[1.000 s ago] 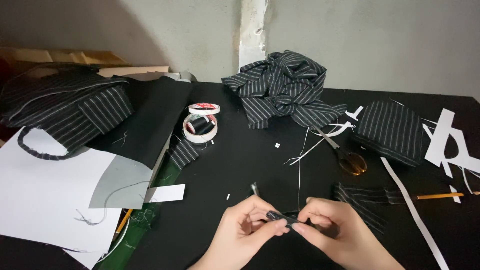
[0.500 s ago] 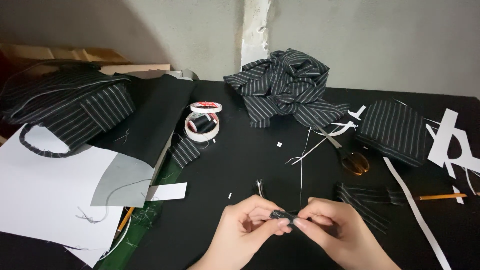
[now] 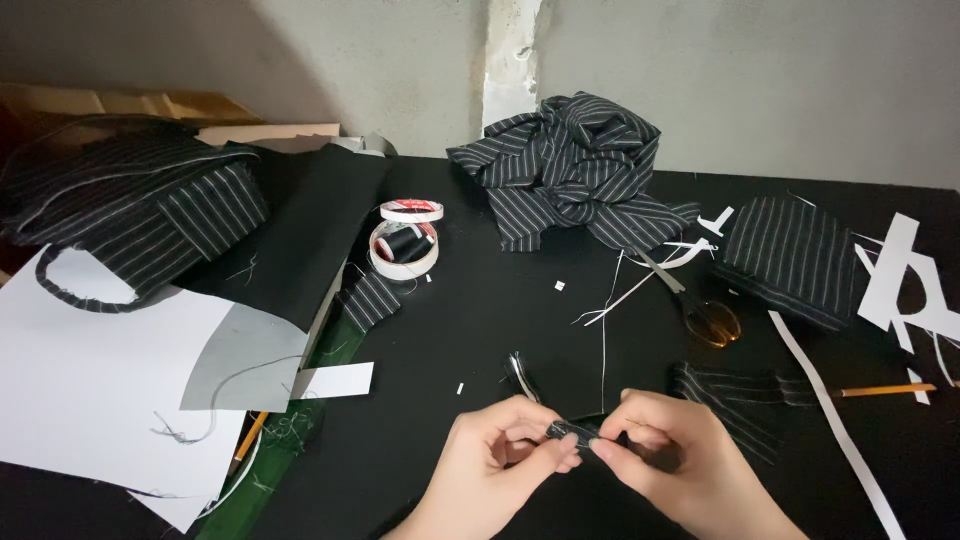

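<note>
My left hand (image 3: pixel 495 455) and my right hand (image 3: pixel 665 460) meet low in the middle of the black table (image 3: pixel 470 320). Between their fingertips they pinch a small folded piece of black striped fabric (image 3: pixel 572 431). A frayed end of it (image 3: pixel 520 372) sticks up above my left fingers. A thin white thread (image 3: pixel 603 330) runs up from the piece toward the scissors (image 3: pixel 700 305).
A heap of striped fabric (image 3: pixel 575 170) lies at the back. Tape rolls and a black thread spool (image 3: pixel 405 240) sit left of centre. White paper sheets (image 3: pixel 90 380) cover the left. A folded striped piece (image 3: pixel 790 255), paper strips (image 3: pixel 830 420) and a pencil (image 3: pixel 885 390) are right.
The view has shifted slightly. My fingers have worked the small fabric piece a little, still held in the same spot between both hands.
</note>
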